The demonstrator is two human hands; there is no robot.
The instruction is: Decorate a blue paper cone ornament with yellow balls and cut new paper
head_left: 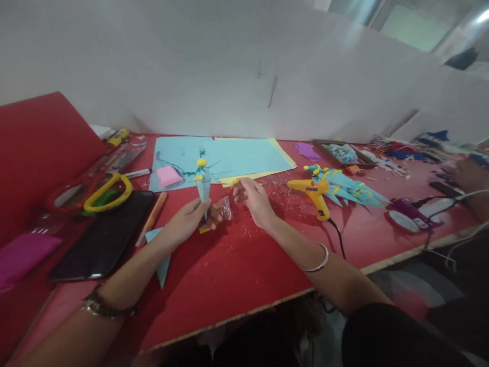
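My left hand (193, 216) grips the narrow lower end of a light-blue paper cone (205, 188), which stands upright with a yellow ball and small yellow trim at its top. To its right, my right hand (256, 201) pinches a small yellow piece (234, 183), too small to make out fully; it is apart from the cone. A small clear plastic bag (226, 209) lies between the hands. Beyond my right hand, a yellow hot glue gun (311, 192) rests beside several similar blue cones (338, 184). A blue paper piece (164, 270) lies under my left forearm.
Blue paper sheets (244, 155) lie against the wall. At left are a black phone (105, 239), yellow-handled scissors (109, 193), an orange stick (153, 216) and a pink pad (168, 176). A tray of scraps (344, 153) sits back right, near a person's hand (468, 178).
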